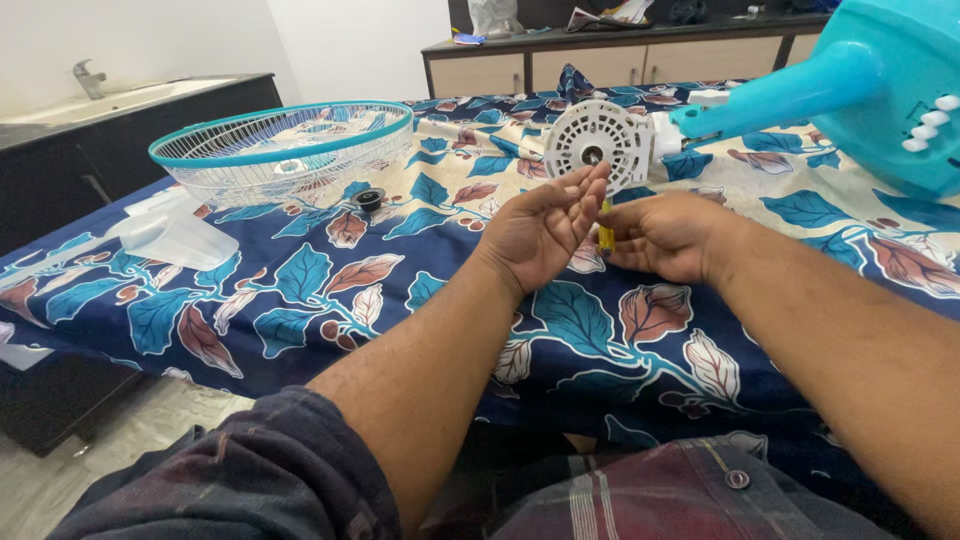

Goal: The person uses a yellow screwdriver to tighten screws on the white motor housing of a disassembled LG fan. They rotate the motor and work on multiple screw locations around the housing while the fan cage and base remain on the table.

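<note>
Head view: my left hand loose, palm open, fingers just before white round plastic fan motor housing. My right hand clenched round small yellow-handled tool. Housing lies on leaf-print blue cloth over bed, joined to turquoise fan body. Turquoise-rimmed white wire fan guard lies far left.

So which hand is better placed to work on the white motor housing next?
Probably the right hand: it grips a yellow-handled tool just below the white motor housing. The left hand is open, holding nothing, its fingertips near the housing, so better suited to steadying.
</note>
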